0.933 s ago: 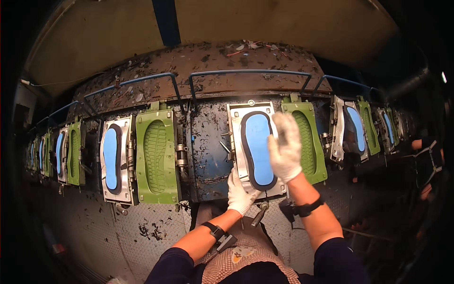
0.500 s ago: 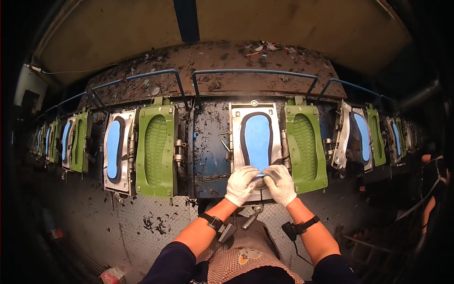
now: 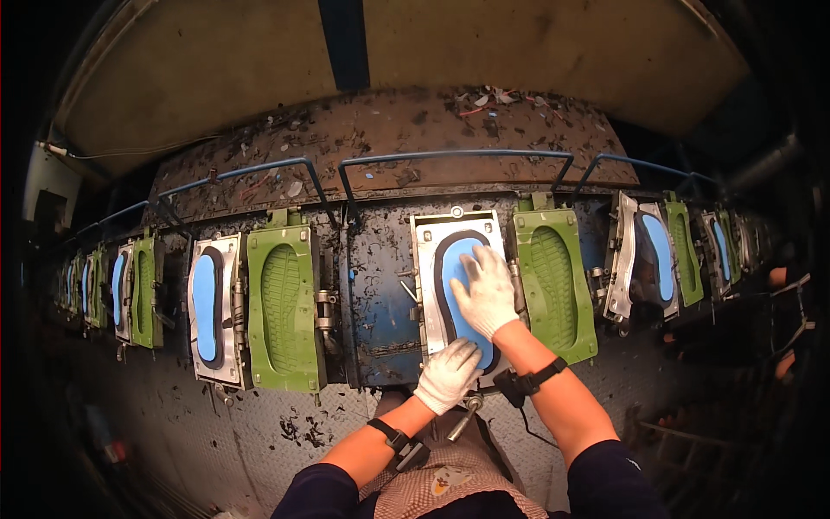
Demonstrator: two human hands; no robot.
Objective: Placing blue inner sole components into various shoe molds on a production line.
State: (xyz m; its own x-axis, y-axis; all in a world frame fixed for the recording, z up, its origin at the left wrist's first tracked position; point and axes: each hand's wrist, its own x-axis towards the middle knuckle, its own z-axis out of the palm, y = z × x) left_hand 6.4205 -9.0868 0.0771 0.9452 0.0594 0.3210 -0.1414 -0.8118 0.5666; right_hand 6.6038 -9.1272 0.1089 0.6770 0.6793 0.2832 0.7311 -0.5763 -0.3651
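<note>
A blue foot-shaped insole (image 3: 462, 325) lies in a silver metal mold half (image 3: 424, 268), with a dark rim (image 3: 440, 290) around it. My gloved right hand (image 3: 486, 292) rests on its upper and middle part, fingers spread and stretched out. Across the near, heel end lies my gloved left hand (image 3: 448, 377), its fingers extended and side by side over the insole's edge. Neither hand grips anything. To the right stands the opened green mold half (image 3: 553, 277), with a sole tread pattern in its hollow.
Another green mold half (image 3: 283, 303) and a silver mold with a blue insole (image 3: 205, 303) stand to the left. Several similar molds line both sides. A lever handle (image 3: 464, 422) sticks out toward me. Blue rails (image 3: 458, 156) run behind, before a debris-strewn brown surface (image 3: 389, 130).
My right hand has moved from the insole's near end up onto its middle and upper part, spreading its fingers. My left hand stays at the near end, its fingers now flatter. The view has shifted slightly.
</note>
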